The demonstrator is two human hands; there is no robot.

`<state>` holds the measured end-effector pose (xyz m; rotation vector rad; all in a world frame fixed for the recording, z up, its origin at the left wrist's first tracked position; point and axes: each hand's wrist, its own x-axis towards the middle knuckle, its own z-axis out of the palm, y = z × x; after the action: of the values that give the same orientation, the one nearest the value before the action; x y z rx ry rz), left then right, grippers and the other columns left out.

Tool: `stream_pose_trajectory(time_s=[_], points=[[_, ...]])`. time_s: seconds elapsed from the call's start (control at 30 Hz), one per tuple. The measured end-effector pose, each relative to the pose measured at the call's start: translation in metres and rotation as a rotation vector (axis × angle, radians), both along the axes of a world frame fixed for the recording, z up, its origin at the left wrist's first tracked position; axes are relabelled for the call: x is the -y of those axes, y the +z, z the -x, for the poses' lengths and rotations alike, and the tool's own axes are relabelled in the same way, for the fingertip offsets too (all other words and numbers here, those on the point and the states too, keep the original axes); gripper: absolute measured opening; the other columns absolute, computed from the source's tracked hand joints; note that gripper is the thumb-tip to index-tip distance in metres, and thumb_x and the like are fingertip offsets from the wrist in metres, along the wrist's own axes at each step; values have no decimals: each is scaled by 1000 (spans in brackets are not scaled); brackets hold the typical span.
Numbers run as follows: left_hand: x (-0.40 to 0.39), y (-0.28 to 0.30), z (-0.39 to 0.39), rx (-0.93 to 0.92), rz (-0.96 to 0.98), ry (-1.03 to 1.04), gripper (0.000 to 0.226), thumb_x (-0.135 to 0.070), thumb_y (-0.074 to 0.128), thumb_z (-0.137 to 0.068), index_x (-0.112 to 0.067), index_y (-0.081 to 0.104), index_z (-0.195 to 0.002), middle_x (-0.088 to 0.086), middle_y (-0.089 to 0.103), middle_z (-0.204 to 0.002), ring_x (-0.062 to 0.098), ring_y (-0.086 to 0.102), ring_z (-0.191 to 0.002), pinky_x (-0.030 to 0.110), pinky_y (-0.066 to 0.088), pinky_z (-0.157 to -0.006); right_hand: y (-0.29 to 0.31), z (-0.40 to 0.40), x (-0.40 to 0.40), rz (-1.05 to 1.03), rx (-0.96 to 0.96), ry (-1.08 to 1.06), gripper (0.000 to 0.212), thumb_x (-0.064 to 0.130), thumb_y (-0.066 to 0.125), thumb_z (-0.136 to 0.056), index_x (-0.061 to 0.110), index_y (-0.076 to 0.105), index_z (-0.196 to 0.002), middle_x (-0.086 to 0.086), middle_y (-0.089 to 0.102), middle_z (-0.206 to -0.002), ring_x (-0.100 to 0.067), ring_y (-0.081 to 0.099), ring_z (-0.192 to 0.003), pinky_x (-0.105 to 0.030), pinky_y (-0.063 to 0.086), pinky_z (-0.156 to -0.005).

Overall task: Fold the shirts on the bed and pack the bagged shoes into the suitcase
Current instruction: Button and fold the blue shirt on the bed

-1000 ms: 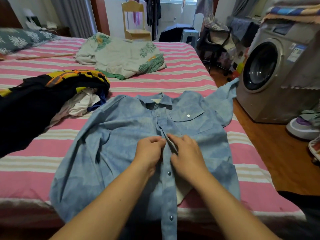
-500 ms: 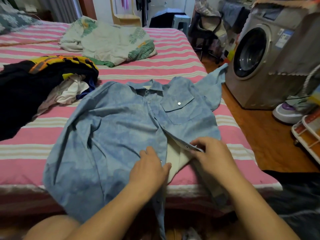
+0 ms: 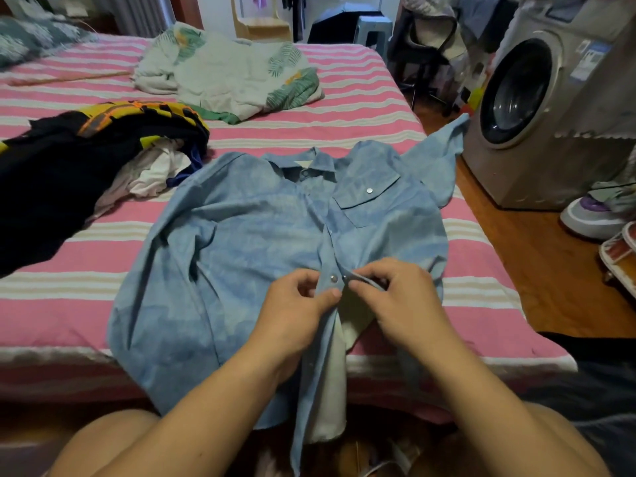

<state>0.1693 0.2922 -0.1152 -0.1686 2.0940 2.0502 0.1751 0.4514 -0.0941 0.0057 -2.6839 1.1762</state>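
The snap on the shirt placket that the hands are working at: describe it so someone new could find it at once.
On the pink striped bed lies a blue denim shirt, front up. Follow its placket down from the collar to where the left hand and right hand pinch the two edges. The silver snap sits between their fingertips, below the pocket snap.

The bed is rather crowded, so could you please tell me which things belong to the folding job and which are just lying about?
Job: blue denim shirt, left hand, right hand, dark clothes pile.
Lying about: leaf-print quilt, washing machine, sneaker.
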Motion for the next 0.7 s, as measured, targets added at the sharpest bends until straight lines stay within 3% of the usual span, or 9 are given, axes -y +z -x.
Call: stream_pose_trajectory(time_s=[0.1, 0.2, 0.3, 0.37, 0.53, 0.7], points=[[-1, 2, -1, 7, -16, 11, 8, -4, 74, -88, -10, 78, -84, 10, 77, -81, 18, 72, -74, 34, 55, -72, -6, 0, 7, -98, -30, 10, 12, 23, 80, -82, 22, 82, -93, -1, 72, -84, -21, 67, -84, -37, 50, -78], [0, 4, -3, -14, 38, -6, 18, -11, 73, -90, -12, 77, -72, 7, 75, -72, 15, 66, -66, 31, 51, -67, -9, -1, 9, -138, -107, -2, 11, 21, 81, -81, 23, 81, -92, 1, 70, -81, -20, 67, -80, -35, 50, -73], [-1, 3, -4, -96, 251, -14, 42, -19, 73, -90, -18, 56, -51, -7, 46, -49, 10, 38, -51, 27, 31, -49, -11, -2, 12, -135, -138, 11, 11, 20, 81, -79, 23, 81, -90, 2, 69, -79, -18, 66, -77, -35, 51, -71], [-2, 1, -3, -138, 342, -5, 47, -22, 73, -89, -19, 48, -49, -6, 33, -48, 13, 29, -52, 30, 25, -48, -12, -2, 12, -145, -134, 21, 12, 23, 79, -80, 22, 81, -91, 2, 69, -79, -19, 67, -78, -36, 52, -71], [-2, -2, -3, -195, 453, 14, 41, -23, 72, -88, -9, 51, -56, -4, 37, -46, 12, 31, -50, 31, 28, -49, -11, -5, 12, -218, -126, 76, 21, 35, 66, -79, 24, 80, -89, 3, 64, -74, -20, 64, -74, -34, 49, -65], [-4, -7, -6, -318, 636, 7, 28, -21, 68, -89, -11, 60, -64, 0, 56, -56, 17, 54, -61, 36, 43, -61, -12, -12, 15, -390, -172, 92, 11, 26, 66, -79, 19, 73, -73, 4, 48, -67, -21, 55, -63, -28, 34, -55]])
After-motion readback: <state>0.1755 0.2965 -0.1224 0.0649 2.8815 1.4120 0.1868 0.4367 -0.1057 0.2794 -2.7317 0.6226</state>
